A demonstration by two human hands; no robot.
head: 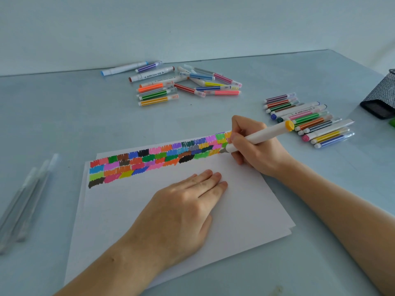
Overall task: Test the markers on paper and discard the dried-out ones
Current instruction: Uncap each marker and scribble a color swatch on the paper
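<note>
Your right hand (254, 146) grips a white marker (259, 135) with curled fingers, its tip on the paper (235, 210) at the 2 o'clock end of the colour swatches (154, 159). Your left hand (183, 208) lies flat on the sheet; keep pressing while you scribble firmly on bare white, so a faint line shows.

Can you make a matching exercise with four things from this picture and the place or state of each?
Things:
1. left hand
2. white marker with yellow cap
3. black mesh pen holder
4. white sheet of paper

Places or states:
A. lies tipped over at the right edge
B. pressed flat on the paper
C. gripped by the right hand
D. carries rows of colour swatches

Pairs: 1-B, 2-C, 3-A, 4-D
</note>
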